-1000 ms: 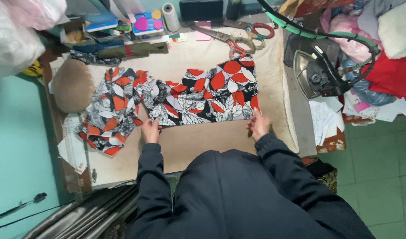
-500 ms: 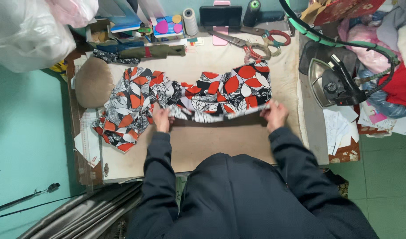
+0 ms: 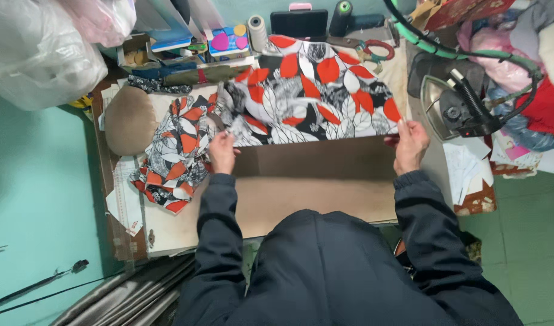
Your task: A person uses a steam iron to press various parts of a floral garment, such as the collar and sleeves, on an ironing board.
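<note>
A leaf-print fabric (image 3: 313, 96) in red, black and white is held up and spread above the padded brown table (image 3: 325, 193). My left hand (image 3: 222, 151) pinches its lower left edge. At the lower right corner my right hand (image 3: 411, 143) grips the cloth. The rest of the fabric lies bunched (image 3: 174, 157) on the table's left side. Both arms are in dark sleeves.
A brown pressing cushion (image 3: 129, 121) sits at the table's left end. An iron (image 3: 455, 108) rests on its stand at the right, with a green hose (image 3: 464, 51) above. Thread cones (image 3: 259, 30), scissors (image 3: 373, 49) and boxes line the back edge. Clothes are piled at far right.
Both hands have lifted the fabric's near edge up and spread it wider, so the cloth now stands open above the table instead of lying flat in a folded strip.
</note>
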